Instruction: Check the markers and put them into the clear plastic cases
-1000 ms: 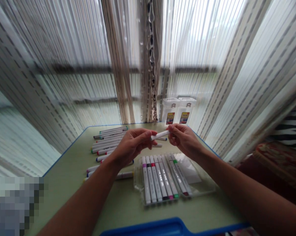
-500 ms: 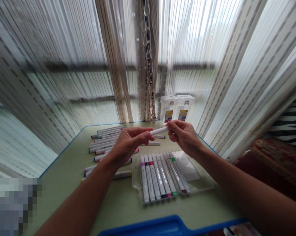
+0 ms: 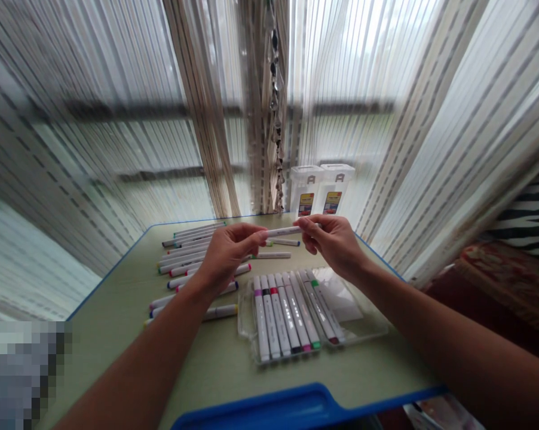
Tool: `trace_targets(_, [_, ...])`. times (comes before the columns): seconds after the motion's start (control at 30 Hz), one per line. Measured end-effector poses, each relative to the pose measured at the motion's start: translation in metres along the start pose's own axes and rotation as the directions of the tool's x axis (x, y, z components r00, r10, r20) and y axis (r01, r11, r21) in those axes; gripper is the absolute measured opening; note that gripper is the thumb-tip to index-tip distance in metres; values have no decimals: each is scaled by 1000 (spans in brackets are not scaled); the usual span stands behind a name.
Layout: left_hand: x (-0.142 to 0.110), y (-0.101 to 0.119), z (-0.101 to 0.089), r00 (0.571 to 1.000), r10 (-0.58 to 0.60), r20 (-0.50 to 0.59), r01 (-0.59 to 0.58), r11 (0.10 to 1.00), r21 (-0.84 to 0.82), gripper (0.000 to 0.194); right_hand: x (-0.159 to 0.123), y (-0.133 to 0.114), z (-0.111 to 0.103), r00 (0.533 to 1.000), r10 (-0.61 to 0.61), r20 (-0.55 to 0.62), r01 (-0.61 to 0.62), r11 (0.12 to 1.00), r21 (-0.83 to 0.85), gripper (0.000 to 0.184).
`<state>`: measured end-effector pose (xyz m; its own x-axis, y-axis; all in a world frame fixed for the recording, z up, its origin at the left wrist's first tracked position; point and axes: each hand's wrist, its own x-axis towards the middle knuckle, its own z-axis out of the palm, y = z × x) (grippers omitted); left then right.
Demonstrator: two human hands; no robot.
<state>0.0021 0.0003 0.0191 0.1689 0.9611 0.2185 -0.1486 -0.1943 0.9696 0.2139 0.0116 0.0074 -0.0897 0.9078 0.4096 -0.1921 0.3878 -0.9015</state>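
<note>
Pinches a white marker [image 3: 282,231] near both ends, between the fingers of the left hand [image 3: 233,248] and those of the right hand [image 3: 334,242]. Holds it above the worktop [image 3: 117,310], beyond an open clear plastic case [image 3: 363,327] containing a row of white markers [image 3: 291,319] laid near to far. Sets its long axis left to right, almost level; cannot tell the nib's direction. Has loose markers [image 3: 186,258] at left, labelled clear boxes [image 3: 336,184] at far right.

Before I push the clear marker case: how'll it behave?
The clear case should slide rather than tip, since it lies flat. It's see-through, likely thin plastic: stiff, perhaps brittle. The markers inside may shift; a gap shows in their row.
</note>
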Motion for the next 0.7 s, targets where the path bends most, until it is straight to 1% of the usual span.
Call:
trace_targets(0.33, [0,-1,1,1000,3,18,-5,996,85,31,-2,-2,1,997,9,81,-9,1000,-5,30])
trace_targets(0.47, [-1,-3,1,999,1,44,-8,988,154,30,-4,-3,3,993,30,115,-28,1000,-13,30])
trace_targets(0.6, [-3,-1,2,999,-23,26,18,982,186,30,-6,-6,5,994,33,108,-29,999,-40,29])
trace_targets(0.7, [-5,1,6,1000,-9,23,4,979,202,29,-8,-9,7,995,44,88,-35,994,-105,31])
